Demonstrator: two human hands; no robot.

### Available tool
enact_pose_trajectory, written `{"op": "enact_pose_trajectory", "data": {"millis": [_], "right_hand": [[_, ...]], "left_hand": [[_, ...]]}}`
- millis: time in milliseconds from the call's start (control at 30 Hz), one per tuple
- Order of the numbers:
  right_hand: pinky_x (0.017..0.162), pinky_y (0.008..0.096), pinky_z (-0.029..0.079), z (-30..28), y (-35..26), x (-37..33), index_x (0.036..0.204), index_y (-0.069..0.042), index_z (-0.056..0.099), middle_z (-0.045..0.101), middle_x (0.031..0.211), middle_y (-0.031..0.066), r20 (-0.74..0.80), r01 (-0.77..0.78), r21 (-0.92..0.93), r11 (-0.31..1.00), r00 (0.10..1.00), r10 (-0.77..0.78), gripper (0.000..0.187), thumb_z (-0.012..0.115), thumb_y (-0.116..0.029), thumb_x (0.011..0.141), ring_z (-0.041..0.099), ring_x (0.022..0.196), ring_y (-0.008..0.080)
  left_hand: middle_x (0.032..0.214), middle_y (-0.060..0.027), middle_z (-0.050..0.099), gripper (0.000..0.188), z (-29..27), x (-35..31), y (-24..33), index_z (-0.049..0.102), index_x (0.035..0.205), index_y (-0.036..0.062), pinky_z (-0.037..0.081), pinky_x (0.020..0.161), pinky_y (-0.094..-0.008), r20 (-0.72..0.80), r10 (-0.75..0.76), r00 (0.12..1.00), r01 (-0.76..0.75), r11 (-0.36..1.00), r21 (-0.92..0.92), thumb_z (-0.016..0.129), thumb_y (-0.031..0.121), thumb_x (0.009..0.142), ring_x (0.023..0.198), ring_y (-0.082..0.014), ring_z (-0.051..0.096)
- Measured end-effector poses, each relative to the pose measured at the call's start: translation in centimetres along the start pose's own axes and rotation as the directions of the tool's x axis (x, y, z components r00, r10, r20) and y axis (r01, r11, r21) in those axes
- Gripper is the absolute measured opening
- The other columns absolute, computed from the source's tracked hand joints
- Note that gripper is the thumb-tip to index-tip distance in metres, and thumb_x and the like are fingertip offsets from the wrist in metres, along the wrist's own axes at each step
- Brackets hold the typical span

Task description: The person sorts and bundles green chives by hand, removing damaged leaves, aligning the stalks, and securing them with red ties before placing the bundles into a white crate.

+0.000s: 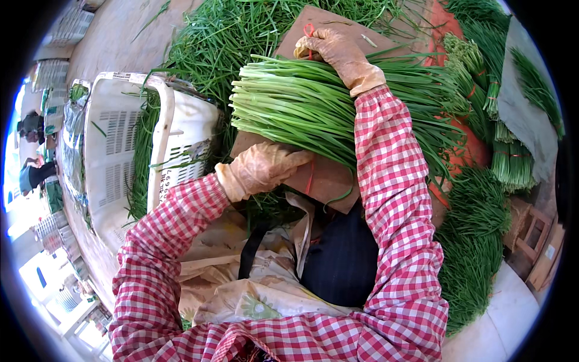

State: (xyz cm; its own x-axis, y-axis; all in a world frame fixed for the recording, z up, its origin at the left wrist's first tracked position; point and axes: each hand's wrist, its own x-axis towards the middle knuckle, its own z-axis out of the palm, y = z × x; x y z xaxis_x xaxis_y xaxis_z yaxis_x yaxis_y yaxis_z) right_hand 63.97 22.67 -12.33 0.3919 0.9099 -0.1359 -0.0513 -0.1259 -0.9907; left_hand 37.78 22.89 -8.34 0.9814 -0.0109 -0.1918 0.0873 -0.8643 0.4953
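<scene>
A thick bunch of garlic chives (289, 105) lies crosswise on a brown board (329, 181), its pale stem ends at the left and its green leaves spreading right. At the far side, my gloved right hand (338, 54) pinches a red tie (309, 29), whose looped end sticks up past the fingers. On the near side, my gloved left hand (259, 172) is closed, its fingertips against the lower edge of the bunch. The tie's other end (310, 178) hangs from these fingertips. The stretch of tie under the bunch is hidden.
Left of the board stands a white plastic basket (166, 120) with greens inside. Loose chives (223, 36) heap up beyond the board. Tied bunches (512, 163) lie at the right near a grey cloth (534, 102), with more chives (473, 241) below and a wooden crate (534, 232).
</scene>
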Motion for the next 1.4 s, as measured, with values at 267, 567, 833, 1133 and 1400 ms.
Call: {"op": "enact_pose_trajectory", "data": {"millis": [267,567,833,1133,1400], "right_hand": [[0.072,0.0247,0.05,-0.1,-1.2,-1.2,0.091,-0.001,0.066,0.068,0.086,0.0063,0.007,-0.11,0.14,0.984,0.994,0.11,0.022,0.061,-0.022,0.088,0.063,0.076,0.0123],[0.067,0.0267,0.048,-0.2,-0.2,-0.8,0.091,-0.002,0.066,0.066,0.086,0.0051,0.087,-0.099,0.185,0.978,0.993,0.084,0.021,0.057,-0.021,0.091,0.061,0.073,0.0124],[0.07,0.0384,0.048,1.6,-1.7,-1.2,0.088,-0.008,0.069,0.068,0.083,0.0145,0.057,0.032,-0.588,0.808,0.998,0.002,0.023,0.055,-0.026,0.085,0.064,0.075,0.0295],[0.065,0.0405,0.046,5.2,-2.4,-5.1,0.093,-0.004,0.063,0.063,0.081,0.0184,0.018,0.074,-0.748,0.66,0.996,-0.091,0.022,0.056,-0.024,0.088,0.058,0.072,0.0378],[0.061,0.0316,0.042,4.2,-0.8,-5.9,0.096,0.002,0.063,0.058,0.074,0.0041,-0.035,-0.154,-0.119,0.981,0.988,0.15,0.025,0.059,-0.022,0.09,0.047,0.066,0.0109]], "left_hand": [[0.096,-0.0136,0.061,0.034,2.5,2.9,-0.1,0.059,0.118,0.0129,0.05,0.075,-0.0427,-0.213,0.349,0.912,-0.339,0.937,0.083,0.057,0.025,0.087,0.089,-0.0314,0.06],[0.078,-0.0114,0.062,0.028,4.7,0.4,2.3,0.06,0.103,0.0078,0.049,0.061,-0.0402,-0.208,0.076,0.975,-0.085,0.996,-0.036,0.061,0.009,0.075,0.07,-0.0309,0.061],[0.071,-0.0053,0.061,0.017,3.5,-2.4,7.8,0.053,0.102,-0.0003,0.049,0.059,-0.0266,-0.292,-0.366,0.884,0.023,0.657,-0.753,0.049,0.014,0.095,0.061,-0.0142,0.059],[0.073,-0.0099,0.067,0.019,-3.0,3.5,7.1,0.055,0.098,0.0018,0.044,0.046,-0.0191,-0.147,-0.613,0.776,-0.156,0.039,-0.987,0.051,0.02,0.094,0.055,-0.0145,0.063],[0.077,-0.011,0.067,0.018,-4.1,6.4,4.5,0.055,0.09,0.0031,0.049,0.047,-0.0214,0.062,-0.727,0.684,-0.028,-0.111,-0.993,0.049,0.019,0.094,0.059,-0.0165,0.066]]}}
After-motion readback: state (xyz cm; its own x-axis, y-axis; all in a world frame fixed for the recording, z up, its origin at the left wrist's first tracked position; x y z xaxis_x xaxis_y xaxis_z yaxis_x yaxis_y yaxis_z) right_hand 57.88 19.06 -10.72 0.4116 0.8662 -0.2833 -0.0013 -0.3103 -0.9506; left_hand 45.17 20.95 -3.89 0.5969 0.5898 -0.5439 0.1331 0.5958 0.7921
